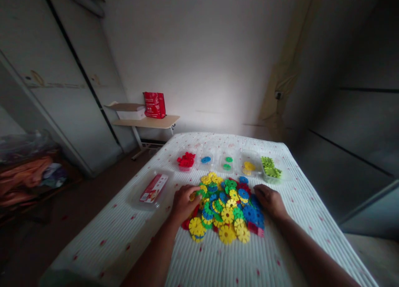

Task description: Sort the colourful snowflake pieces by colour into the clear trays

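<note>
A pile of snowflake-shaped plastic discs (pixel 227 215) in yellow, green and blue lies on the table, with some red pieces mixed in. My left hand (pixel 184 202) is at the pile's left edge, thumb and fingers apart around the green and yellow discs there; I cannot make out any disc gripped. Beside the right edge, next to blue discs (pixel 249 213), my right hand (pixel 270 199) rests with fingers stretched toward the pile and nothing visible in them. Behind the pile stand clear plastic tubs holding red pieces (pixel 186 160), a blue disc (pixel 205 159), green discs (pixel 229 159), yellow discs (pixel 249 166) and light green pieces (pixel 272 168).
A clear plastic container with a printed label (pixel 153 188) lies left of the pile. The table (pixel 218 264) has a white ribbed cover with red specks. Against the wall, a small side table (pixel 168 121) bears a red bag (pixel 154 105) and a white box (pixel 131 112).
</note>
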Tool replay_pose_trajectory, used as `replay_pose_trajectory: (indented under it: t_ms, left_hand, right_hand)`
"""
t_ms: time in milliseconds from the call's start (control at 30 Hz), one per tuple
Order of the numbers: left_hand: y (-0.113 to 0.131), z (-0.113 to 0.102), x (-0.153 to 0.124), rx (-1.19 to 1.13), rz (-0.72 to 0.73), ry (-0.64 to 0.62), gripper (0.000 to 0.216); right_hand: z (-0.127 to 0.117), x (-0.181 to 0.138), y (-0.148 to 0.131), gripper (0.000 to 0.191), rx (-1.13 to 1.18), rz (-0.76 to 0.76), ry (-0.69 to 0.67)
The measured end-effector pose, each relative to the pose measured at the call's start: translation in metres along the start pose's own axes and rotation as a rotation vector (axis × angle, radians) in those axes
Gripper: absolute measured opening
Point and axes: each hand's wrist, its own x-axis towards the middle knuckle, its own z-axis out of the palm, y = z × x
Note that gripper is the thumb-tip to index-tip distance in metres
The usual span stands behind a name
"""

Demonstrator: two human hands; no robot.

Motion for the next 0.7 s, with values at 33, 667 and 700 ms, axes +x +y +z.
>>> replay_pose_trajectory:
  t_ms: [33, 667, 700]
  left_hand:
    - [0.001, -0.001, 0.0, 0.007, 0.003, -0.009, 0.028]
    - [-0.009, 0.002, 0.004, 0.033, -0.002, -0.06, 0.035]
    - [-0.008, 0.002, 0.004, 0.036, -0.001, -0.064, 0.035]
  right_hand:
    - [-0.001, 0.0, -0.001, 0.033, -0.003, 0.005, -0.004]
    - [-0.025, -0.001, 0.008, 0.041, 0.433, -0.077, -0.427]
    - [-0.026, -0.001, 0.007, 0.038, 0.422, -0.072, -0.436]
